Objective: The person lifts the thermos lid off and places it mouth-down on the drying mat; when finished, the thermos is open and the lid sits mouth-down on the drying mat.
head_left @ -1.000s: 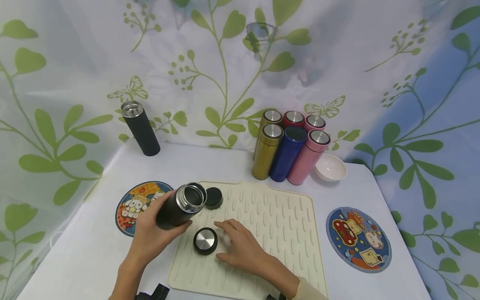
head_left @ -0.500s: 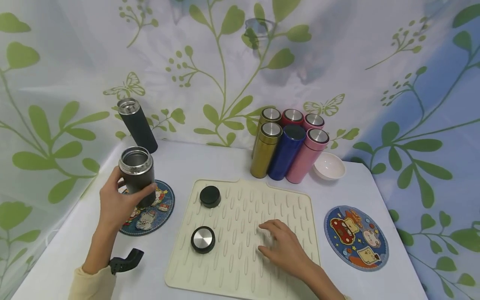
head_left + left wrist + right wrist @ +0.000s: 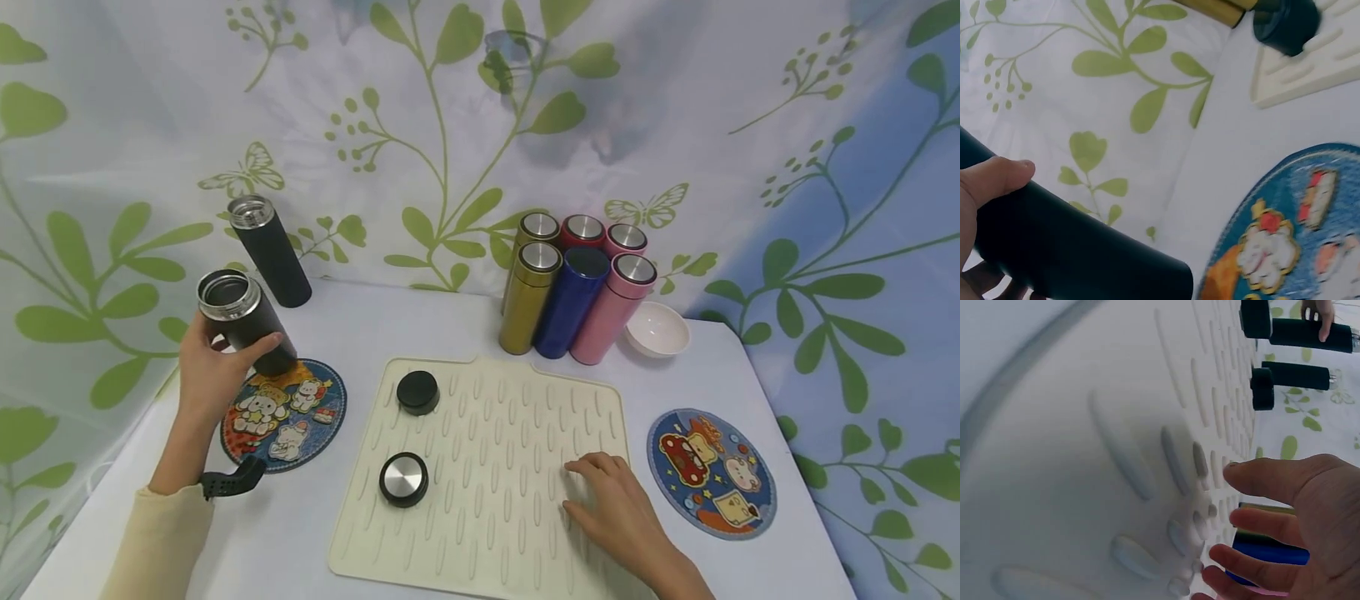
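At the left in the head view, my left hand (image 3: 207, 371) grips a black thermos flask (image 3: 253, 322) round its side. The flask has no lid on, and its steel neck faces up. Its base is at the far edge of a round cartoon mat (image 3: 330, 425); I cannot tell whether it touches down. My right hand (image 3: 617, 510) is over the right part of a cream ridged mat (image 3: 487, 542), fingers loosely bent and holding nothing. On that mat lie a black lid (image 3: 417, 393) and a lid with a steel top (image 3: 403, 477).
A second lidless black flask (image 3: 273, 254) stands at the back left. Several lidded flasks in gold, blue (image 3: 572, 304), red and pink stand grouped at the back, beside a white bowl (image 3: 656, 331). Another round cartoon mat (image 3: 738, 521) lies at the right. Patterned cloth hangs behind.
My left hand has carried the black flask left from the cream mat, over the round mat to its far edge. My right hand has moved right, away from the steel-topped lid.
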{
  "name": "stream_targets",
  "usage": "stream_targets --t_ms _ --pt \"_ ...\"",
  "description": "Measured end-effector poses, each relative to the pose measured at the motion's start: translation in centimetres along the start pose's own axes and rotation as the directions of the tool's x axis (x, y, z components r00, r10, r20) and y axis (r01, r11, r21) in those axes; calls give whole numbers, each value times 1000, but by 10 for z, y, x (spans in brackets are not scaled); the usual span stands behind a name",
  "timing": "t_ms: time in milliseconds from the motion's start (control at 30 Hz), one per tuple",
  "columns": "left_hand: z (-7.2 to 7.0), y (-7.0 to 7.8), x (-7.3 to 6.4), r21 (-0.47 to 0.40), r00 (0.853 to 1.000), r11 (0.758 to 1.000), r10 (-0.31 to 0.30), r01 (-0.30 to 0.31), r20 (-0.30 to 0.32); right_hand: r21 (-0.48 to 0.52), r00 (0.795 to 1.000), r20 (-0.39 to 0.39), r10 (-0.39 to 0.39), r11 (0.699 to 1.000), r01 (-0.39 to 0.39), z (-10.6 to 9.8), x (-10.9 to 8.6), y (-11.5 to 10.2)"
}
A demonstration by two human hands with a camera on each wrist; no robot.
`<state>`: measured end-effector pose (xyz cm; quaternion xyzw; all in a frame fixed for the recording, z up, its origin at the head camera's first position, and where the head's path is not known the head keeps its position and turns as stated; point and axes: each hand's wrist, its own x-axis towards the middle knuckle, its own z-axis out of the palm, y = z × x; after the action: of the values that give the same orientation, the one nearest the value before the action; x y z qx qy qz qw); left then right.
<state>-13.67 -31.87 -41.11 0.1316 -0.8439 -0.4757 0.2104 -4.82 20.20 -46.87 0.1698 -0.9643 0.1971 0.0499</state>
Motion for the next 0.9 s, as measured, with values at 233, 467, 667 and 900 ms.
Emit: stream_targets --t_ms 233,467,667,900 --pt "-7 5 32 -69 998 997 -44 40 -44 -66 999 50 -21 998 24 5 -7 4" --pt "2 2 59 -149 989 984 -115 101 -94 -61 999 31 -30 998 32 2 -13 8" --pt "17 -5 75 -144 974 968 -216 204 -70 -54 998 32 -49 997 51 2 -17 14" --pt "24 -22 86 -178 959 953 -266 246 -95 -52 998 62 -33 998 36 3 -16 14"
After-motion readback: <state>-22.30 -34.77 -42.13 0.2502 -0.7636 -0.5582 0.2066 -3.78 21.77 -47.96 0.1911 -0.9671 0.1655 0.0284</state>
